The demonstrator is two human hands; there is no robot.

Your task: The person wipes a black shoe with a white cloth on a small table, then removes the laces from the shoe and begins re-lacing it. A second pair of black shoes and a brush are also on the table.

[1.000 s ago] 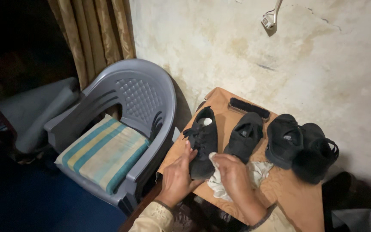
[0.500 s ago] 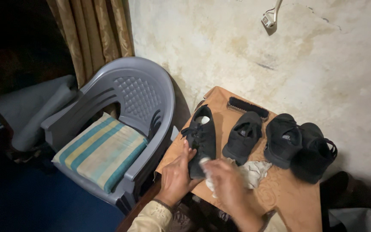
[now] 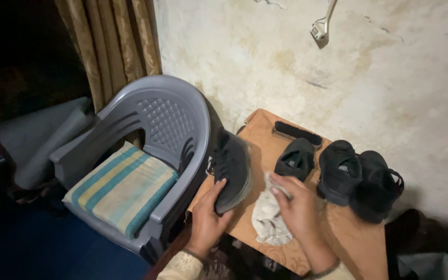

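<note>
My left hand (image 3: 207,218) grips a black lace-up shoe (image 3: 231,168) by its toe end and holds it tilted on its side above the left edge of a small tan table (image 3: 348,233). My right hand (image 3: 299,207) holds a crumpled white cloth (image 3: 267,220) just right of the shoe's sole. A second black shoe (image 3: 296,158) rests on the table beyond the cloth. Further right two more black shoes (image 3: 359,176) sit side by side.
A black shoe brush (image 3: 296,133) lies at the table's far edge near the stained wall (image 3: 307,57). A grey plastic chair (image 3: 156,135) with a striped cushion (image 3: 123,189) stands close against the table's left side. Curtains (image 3: 112,46) hang behind it.
My left hand has lifted the shoe off the table and turned it onto its side. My right hand has drawn the cloth away from the toe, toward the right.
</note>
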